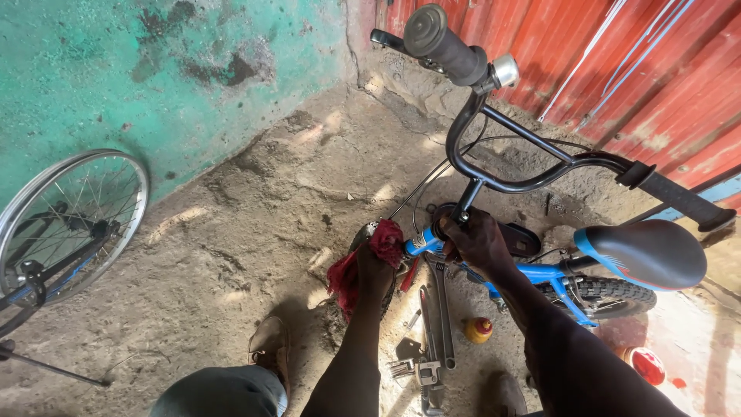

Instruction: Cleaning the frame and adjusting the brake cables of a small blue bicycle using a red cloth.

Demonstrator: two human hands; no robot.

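Nearest the lens, the right hand (480,241) is closed round the stem base of a small blue bicycle (540,272); the left hand (376,266) presses a bunched red rag (356,266) against its front end, fingers wrapped on the cloth; the bike stands on the dirt floor (255,224), rigid metal and probably light, best held at stem or handlebar (525,166); the rag is soft; a small yellow bottle (478,330) with red cap stands beside wrenches (436,324).

Red cloth rag (363,266) soft, crumpled; bike frame (532,272) glossy blue painted metal; handlebar (532,174) glossy blk metal w/ matt rubber grips; ground (255,216) rough concrete.
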